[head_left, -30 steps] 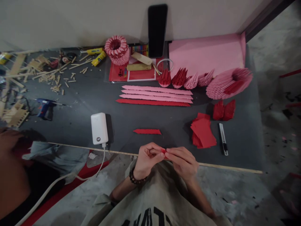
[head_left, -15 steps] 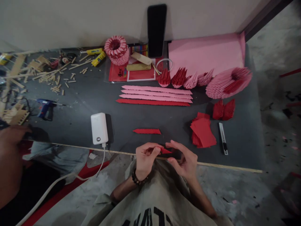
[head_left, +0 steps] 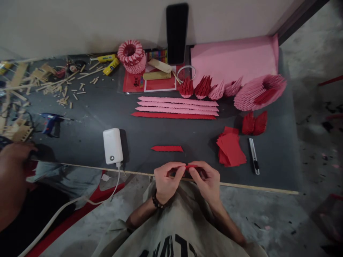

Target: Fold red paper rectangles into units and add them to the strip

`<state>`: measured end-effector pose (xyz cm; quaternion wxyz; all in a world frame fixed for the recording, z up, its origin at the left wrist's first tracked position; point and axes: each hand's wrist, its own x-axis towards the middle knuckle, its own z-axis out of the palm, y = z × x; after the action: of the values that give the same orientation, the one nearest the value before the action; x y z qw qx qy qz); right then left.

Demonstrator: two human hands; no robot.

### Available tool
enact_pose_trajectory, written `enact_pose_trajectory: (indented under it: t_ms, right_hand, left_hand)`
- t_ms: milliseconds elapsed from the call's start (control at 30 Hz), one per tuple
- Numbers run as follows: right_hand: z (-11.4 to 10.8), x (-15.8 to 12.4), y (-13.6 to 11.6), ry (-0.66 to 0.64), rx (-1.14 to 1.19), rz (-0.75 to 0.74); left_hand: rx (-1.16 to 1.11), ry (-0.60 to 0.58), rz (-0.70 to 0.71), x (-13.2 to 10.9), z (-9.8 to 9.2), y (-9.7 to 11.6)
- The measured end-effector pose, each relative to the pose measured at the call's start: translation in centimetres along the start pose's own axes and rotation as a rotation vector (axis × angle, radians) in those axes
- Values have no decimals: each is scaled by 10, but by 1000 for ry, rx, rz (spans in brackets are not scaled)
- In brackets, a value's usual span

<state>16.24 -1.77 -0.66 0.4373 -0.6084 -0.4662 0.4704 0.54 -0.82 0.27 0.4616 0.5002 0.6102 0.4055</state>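
A small folded piece of red paper point(head_left: 190, 166) is pinched between both hands just above the table's front edge; the fingers cover much of it. My left hand point(head_left: 169, 178), with a beaded bracelet at the wrist, closes thumb and fingers on its left end. On its right end my right hand point(head_left: 207, 178) is closed likewise. Beyond them lies a short red strip of joined paper pieces point(head_left: 167, 148). Off to the right is a loose stack of red paper slips point(head_left: 230, 148), with a box cutter point(head_left: 254, 157) beside it.
Farther back lie long pink strips point(head_left: 178, 104) and a red strip point(head_left: 174, 115). Folded-paper models point(head_left: 259, 92) stand at the back right, and a phone point(head_left: 177, 34) leans on the wall. Left are a white power bank point(head_left: 112, 146), a glue gun point(head_left: 50, 123) and another person's hand point(head_left: 16, 157).
My right hand has moved left and closed its fingers on the right end of the red paper. My left hand keeps its hold.
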Motion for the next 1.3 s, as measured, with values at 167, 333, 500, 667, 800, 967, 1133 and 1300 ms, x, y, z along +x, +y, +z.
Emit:
enact_pose_trajectory:
  t_ms: [167, 333, 500, 667, 800, 967, 1133, 1300]
  right_hand:
    - [5, -3, 0, 73, -42, -79]
    - [5, -2, 1, 87, -165, -187]
    - [7, -2, 1, 75, -202, -185]
    - [10, -3, 0, 141, -231, -189]
    - [5, -4, -1, 136, -223, -189]
    - [4, -3, -3, 134, -190, -206]
    - [6, -2, -4, 126, -156, -226]
    - [2, -2, -4, 115, -185, -261]
  left_hand:
    - [-148, 53, -138, -9, 8, -3]
    - [-56, 6, -66, -3, 3, 7]
    - [10, -54, -76, 5, -3, 14]
    - [-16, 14, -108, -5, 4, 7]
    - [-97, 15, -180, -9, 7, 6]
    - [-132, -54, -222, -3, 3, 9]
    - [-276, -25, -298, 0, 4, 6]
    - [-390, -17, -322, -2, 8, -2]
